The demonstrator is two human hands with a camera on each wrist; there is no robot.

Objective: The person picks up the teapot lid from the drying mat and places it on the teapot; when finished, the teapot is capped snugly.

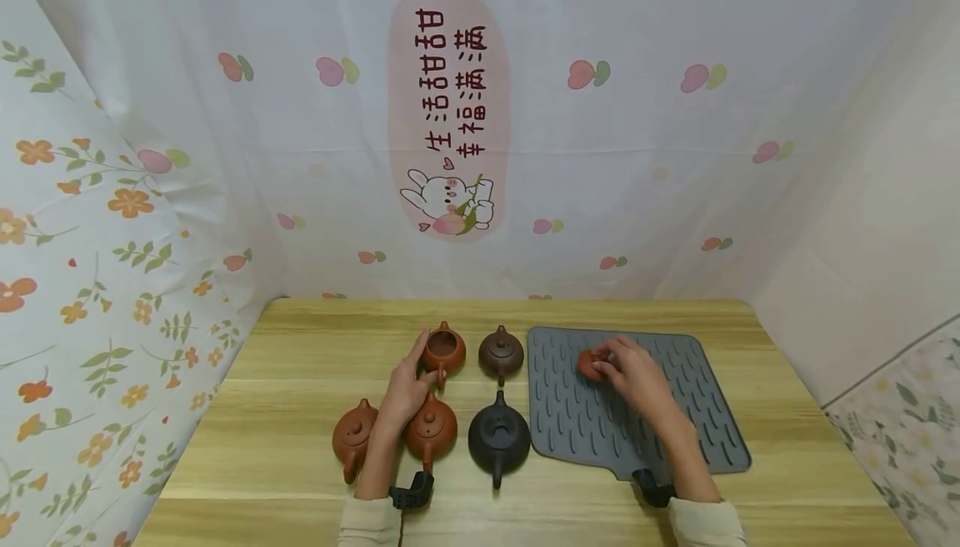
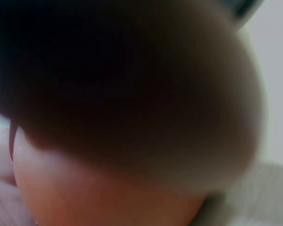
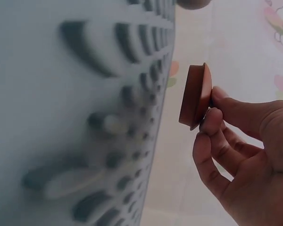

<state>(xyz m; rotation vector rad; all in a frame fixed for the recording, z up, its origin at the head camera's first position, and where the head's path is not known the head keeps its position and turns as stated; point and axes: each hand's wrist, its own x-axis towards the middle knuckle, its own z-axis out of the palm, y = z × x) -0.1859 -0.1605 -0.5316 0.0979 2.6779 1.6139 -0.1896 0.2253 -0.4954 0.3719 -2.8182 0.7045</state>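
A reddish-brown teapot (image 1: 452,365) stands at the back with its top uncovered and its dark inside showing. My left hand (image 1: 406,392) holds it from the left, with a finger along its side and the thumb by the handle. Over the grey ridged mat, my right hand (image 1: 639,376) pinches a reddish-brown teapot lid (image 3: 195,96) by its knob between thumb and fingers. In the right wrist view the lid is tilted on edge, apart from the mat surface. The left wrist view is mostly a dark blur above a smooth orange-brown surface (image 2: 104,197).
Two lidded reddish teapots, one at left (image 1: 352,439) and one below my left hand (image 1: 432,433), stand close to that forearm. A brown teapot (image 1: 501,353) and a larger black teapot (image 1: 498,443) stand between the hands. The grey mat (image 1: 555,414) covers the wooden table's right side.
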